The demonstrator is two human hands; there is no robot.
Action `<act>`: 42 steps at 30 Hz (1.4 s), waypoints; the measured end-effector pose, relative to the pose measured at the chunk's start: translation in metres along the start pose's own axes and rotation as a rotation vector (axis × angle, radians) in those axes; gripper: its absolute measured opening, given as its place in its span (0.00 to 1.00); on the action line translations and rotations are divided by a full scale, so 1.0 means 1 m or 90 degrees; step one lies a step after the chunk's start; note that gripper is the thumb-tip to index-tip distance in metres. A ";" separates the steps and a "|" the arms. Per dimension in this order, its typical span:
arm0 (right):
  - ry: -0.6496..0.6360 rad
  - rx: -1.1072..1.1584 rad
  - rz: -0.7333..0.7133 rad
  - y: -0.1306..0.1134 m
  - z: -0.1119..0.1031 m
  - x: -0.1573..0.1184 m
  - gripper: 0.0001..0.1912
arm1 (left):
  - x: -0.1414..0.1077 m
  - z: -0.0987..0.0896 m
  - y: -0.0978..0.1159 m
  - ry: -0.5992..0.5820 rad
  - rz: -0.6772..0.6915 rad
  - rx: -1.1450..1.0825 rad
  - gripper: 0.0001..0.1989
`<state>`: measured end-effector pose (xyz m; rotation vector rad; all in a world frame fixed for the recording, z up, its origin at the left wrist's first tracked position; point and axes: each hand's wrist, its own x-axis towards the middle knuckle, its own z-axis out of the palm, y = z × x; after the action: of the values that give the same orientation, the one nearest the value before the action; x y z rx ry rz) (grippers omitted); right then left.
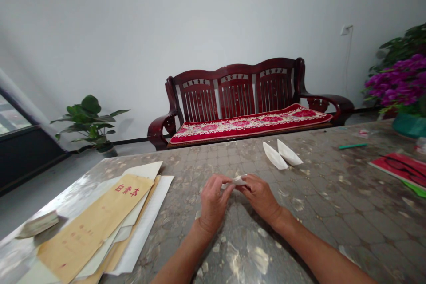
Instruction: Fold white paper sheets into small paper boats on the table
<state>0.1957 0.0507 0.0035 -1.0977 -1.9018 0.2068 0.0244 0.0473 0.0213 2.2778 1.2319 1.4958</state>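
Between both hands, just above the patterned table (282, 239), is a small piece of folded white paper (238, 180). The fingers of my left hand (214, 199) are closed on its left end. At its right end, my right hand (261, 193) pinches it, thumb and fingers together. Much of the paper is hidden behind the fingers. Beyond my right hand, two white folded paper boats (274, 156) lie side by side on the table.
Left on the table lie stacked papers with a tan booklet (96, 226) and a worn small pad (38, 224). To the right are a green pen (353, 146), dark-framed glasses (408, 167) on a red book (382, 162), and a flowerpot (408, 124). A wooden bench (233, 93) stands behind.
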 end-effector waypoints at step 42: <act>0.164 0.126 -0.015 -0.018 -0.004 0.003 0.07 | -0.002 -0.003 0.005 0.039 0.110 0.108 0.06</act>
<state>0.1873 0.0413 0.0174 -0.9203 -1.6266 0.2236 0.0244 0.0419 0.0233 2.5234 1.2503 1.5845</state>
